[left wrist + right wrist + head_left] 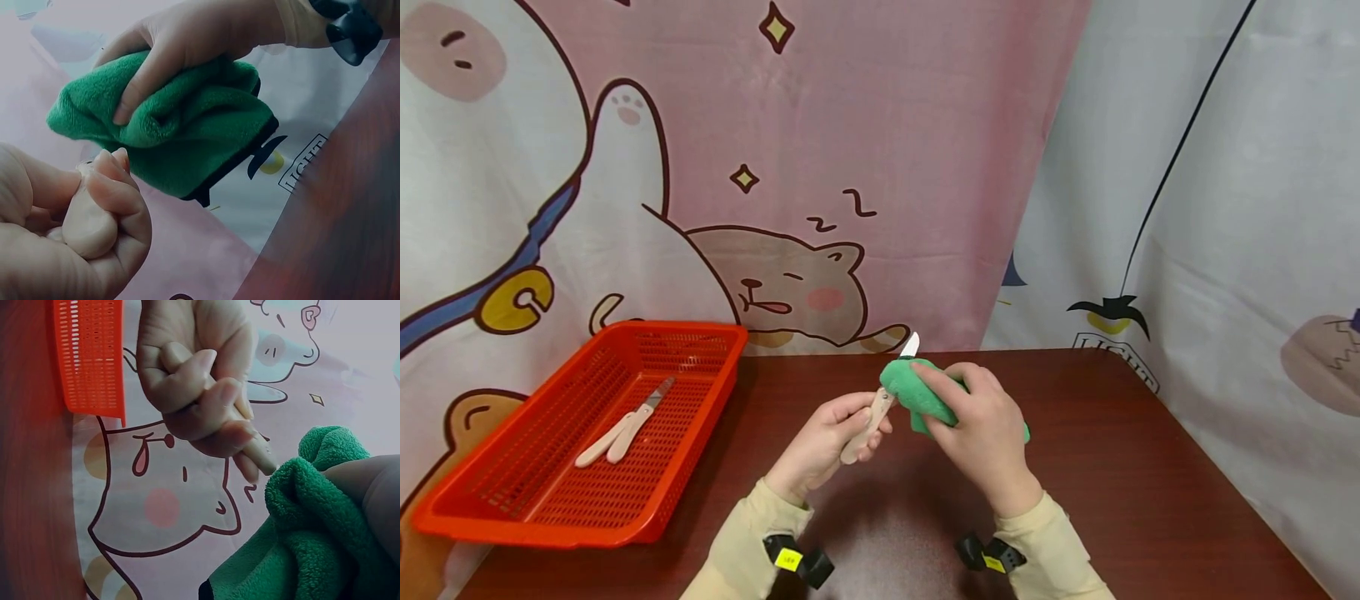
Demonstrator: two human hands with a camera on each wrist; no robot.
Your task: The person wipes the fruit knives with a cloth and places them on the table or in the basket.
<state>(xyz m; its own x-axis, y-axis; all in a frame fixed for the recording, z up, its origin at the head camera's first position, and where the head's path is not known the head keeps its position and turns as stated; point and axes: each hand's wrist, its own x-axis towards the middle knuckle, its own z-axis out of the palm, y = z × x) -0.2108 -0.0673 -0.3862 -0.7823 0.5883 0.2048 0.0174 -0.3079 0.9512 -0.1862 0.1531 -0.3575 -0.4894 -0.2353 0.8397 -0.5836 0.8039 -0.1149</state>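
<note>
My left hand (pixel 820 440) grips the pale handle of a knife (pixel 854 450), which tilts up to the right. Its silvery blade tip shows beyond a green cloth (pixel 917 390). With bent fingers my right hand (pixel 988 433) holds the cloth bunched around the lower blade, hiding that part. In the left wrist view the rounded handle end (pixel 90 228) pokes out between curled fingers. The cloth (pixel 187 134) there shows a plush face and dark edging. From the right wrist, the left fingers (pixel 206 406) wrap the handle just beside the cloth.
An orange-red plastic basket (pixel 700 442) with slotted walls stands on the left of the dark brown table (pixel 1120 475). Inside lie pale-handled knives (pixel 638 423), one with its blade showing. A printed cartoon curtain (pixel 917 167) hangs behind the table.
</note>
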